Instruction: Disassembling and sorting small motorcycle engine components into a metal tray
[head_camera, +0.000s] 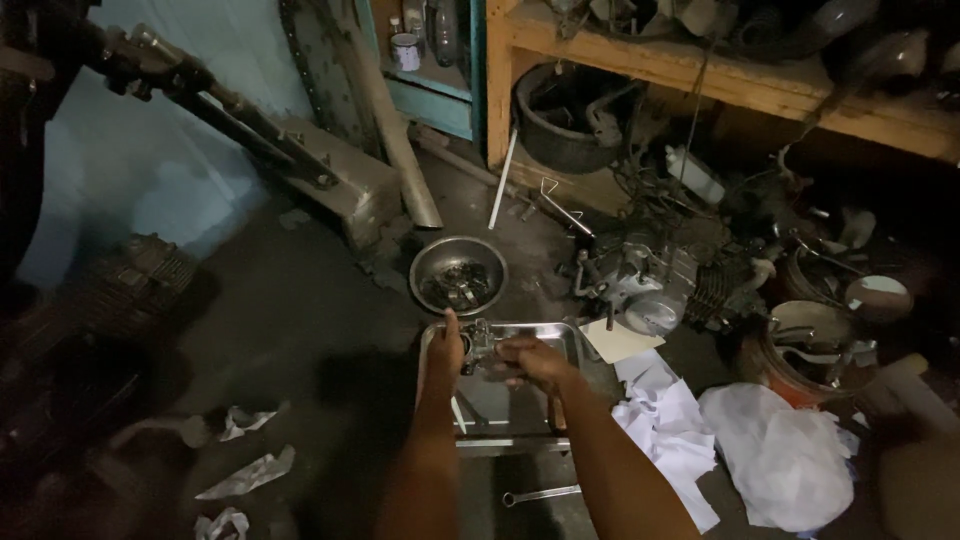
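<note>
Our forearms reach out over a wrench (540, 494) on the floor. Both our left hand (445, 352) and right hand (528, 358) grasp a small metal engine part (480, 342) above the steel tray (573, 337), near the round bowl (458, 273).

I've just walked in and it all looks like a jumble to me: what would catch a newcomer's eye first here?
First, the two bare hands at the centre: the left hand and right hand together grip a small metal part over a shiny steel tray on the dark floor. Just beyond the tray sits a round metal bowl of small parts, and to the right an engine beside crumpled white paper.
</note>
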